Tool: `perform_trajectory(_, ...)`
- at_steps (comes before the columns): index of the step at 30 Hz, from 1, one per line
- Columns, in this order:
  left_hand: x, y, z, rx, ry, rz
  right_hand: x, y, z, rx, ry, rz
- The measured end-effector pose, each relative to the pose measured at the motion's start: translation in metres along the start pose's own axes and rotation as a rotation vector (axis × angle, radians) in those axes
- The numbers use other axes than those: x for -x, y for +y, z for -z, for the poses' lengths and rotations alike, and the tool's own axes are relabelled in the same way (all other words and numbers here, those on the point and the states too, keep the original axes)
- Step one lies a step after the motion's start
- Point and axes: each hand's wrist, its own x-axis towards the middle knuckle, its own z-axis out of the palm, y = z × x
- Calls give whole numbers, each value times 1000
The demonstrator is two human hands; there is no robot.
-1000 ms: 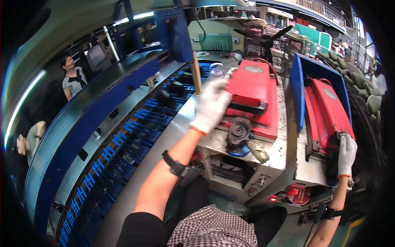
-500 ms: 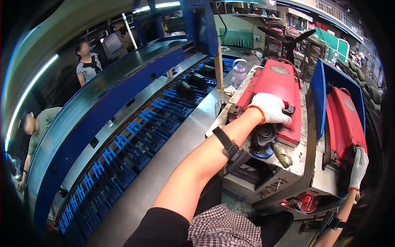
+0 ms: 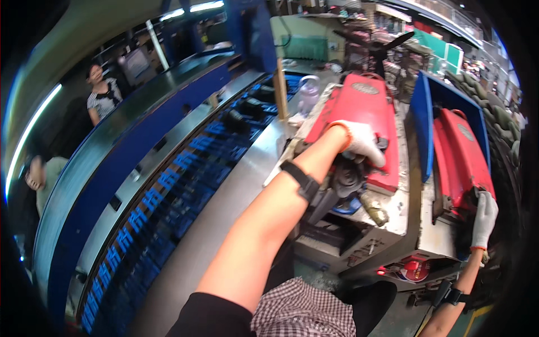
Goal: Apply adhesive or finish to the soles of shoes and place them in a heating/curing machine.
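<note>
A red machine cover (image 3: 370,101) lies before me on a pale, stained machine body. My left hand (image 3: 364,145), in a white knit glove with an orange cuff, is closed at the black handle (image 3: 382,142) near its front end; the fingers are partly blurred. Below that hand sits a round black part (image 3: 348,177), beside a worn olive-coloured piece (image 3: 375,209). Farther right is a second red cover (image 3: 461,149) with a blue side panel (image 3: 422,123). My gloved right hand (image 3: 484,218) grips the black handle (image 3: 477,192) at its front edge, covering most of it.
On the left runs a conveyor of blue slats (image 3: 163,196) carrying dark pieces, edged by a metal ledge (image 3: 224,191). A blue beam (image 3: 140,121) spans it; two people stand beyond. A clear bottle (image 3: 308,95), a black fan (image 3: 377,48) and stacked olive pieces (image 3: 499,112) stand farther back.
The whole scene has shifted left in the picture. My left hand has tilted and dropped slightly against its handle, while my right hand stays at the other cover's front edge.
</note>
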Motion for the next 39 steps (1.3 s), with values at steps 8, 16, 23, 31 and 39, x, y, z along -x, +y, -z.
perform_trajectory(8,-6,-4,-2,29,-8,67,-1,38,-8,-31,-90,-51)
perform_trajectory(16,3,0,0,7,6,61,1,30,-8,-15,-10,20)
perform_trajectory(23,-3,-4,-2,28,12,71,-1,22,-7,41,-32,26)
perform_trajectory(31,-2,-3,-3,34,5,79,-3,14,-6,12,-29,19)
perform_trajectory(39,-3,-5,-2,-11,12,79,-3,19,-8,-35,-26,13)
